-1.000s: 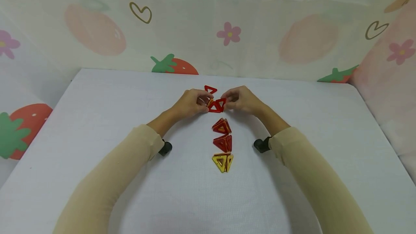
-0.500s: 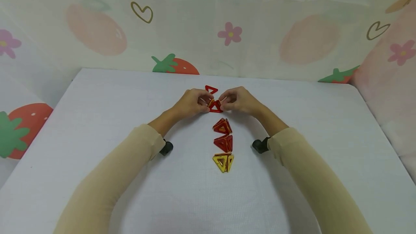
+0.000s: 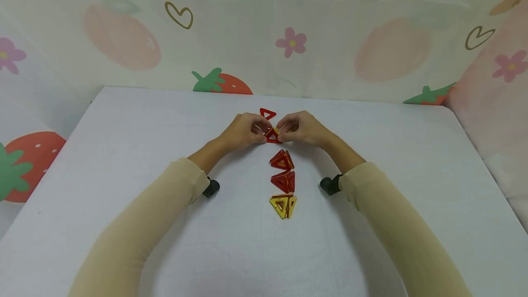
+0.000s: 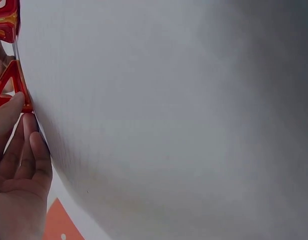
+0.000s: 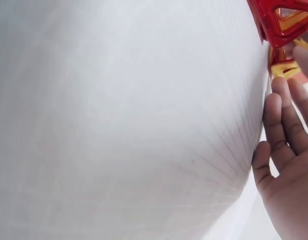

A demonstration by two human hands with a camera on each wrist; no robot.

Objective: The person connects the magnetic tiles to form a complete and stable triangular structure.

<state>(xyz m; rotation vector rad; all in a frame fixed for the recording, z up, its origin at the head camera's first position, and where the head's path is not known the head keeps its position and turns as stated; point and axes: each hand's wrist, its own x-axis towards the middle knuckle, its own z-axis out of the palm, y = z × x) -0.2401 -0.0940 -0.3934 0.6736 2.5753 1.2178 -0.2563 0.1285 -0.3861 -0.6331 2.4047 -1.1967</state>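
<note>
Near the far middle of the table, both hands work at a small pyramid of triangular magnetic tiles, red in front with yellow showing behind. My left hand pinches its left side; in the left wrist view the thumb lies over a red triangular tile, with fingertips under its corner. From the other side my right hand pinches a tile with thumb and forefinger. The right wrist view has a yellow tile right at those fingertips. The hands partly hide the pyramid's sides.
A loose red triangular tile lies just beyond the hands. Toward the person stand two red tile pyramids in line, then a yellow tile pyramid. Black wrist cameras sit at both cuffs. A patterned cloth hangs behind the table.
My right hand has moved left, closer to the left hand. The red tile it held out at the right has swung in against the others, and a yellow edge now shows there.
</note>
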